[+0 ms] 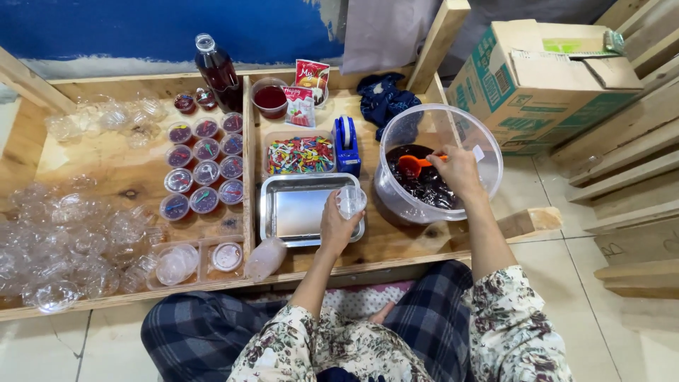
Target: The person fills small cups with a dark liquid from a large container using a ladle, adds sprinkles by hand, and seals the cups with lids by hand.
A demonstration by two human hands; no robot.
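Your left hand point(337, 225) had its fingers wrapped around a small clear plastic cup point(351, 201), held upright above the right edge of the steel tray point(305, 210) near the front edge of the wooden board point(396, 244). Your right hand point(458, 170) pinched the handle of an orange scoop point(412, 165), dipped into the dark jelly point(423, 185) inside the big clear tub point(440, 161) at the board's right edge. Filled cups point(203, 170) stood in rows left of the tray, toward the back edge.
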